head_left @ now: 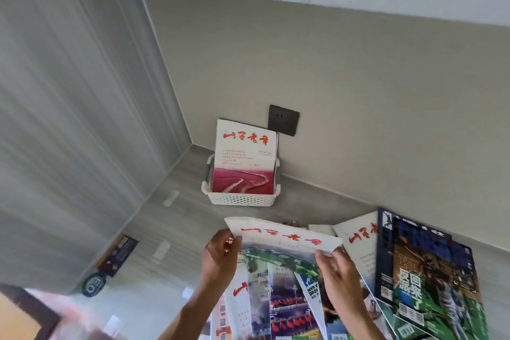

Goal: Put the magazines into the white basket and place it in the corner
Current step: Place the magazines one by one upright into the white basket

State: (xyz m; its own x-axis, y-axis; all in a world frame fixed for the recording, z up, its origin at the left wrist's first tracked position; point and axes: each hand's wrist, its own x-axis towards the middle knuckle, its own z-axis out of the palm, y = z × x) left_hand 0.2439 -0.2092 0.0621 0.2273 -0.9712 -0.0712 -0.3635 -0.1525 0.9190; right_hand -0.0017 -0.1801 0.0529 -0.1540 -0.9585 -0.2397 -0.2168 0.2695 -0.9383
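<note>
My left hand (220, 252) and right hand (338, 270) pinch the white magazine (281, 237) at opposite edges, above the pile, near the white basket (242, 197) (light, floppy, glossy): support both sides.

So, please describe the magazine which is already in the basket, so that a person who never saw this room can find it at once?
Look where the two walls meet, under the dark wall socket: a white basket sits on the grey counter there. The magazine stands upright in it, leaning back toward the wall. Unlike the others, which are spread nearer the person or held in the hands, it stands alone, white with red characters above a crimson picture.
</note>
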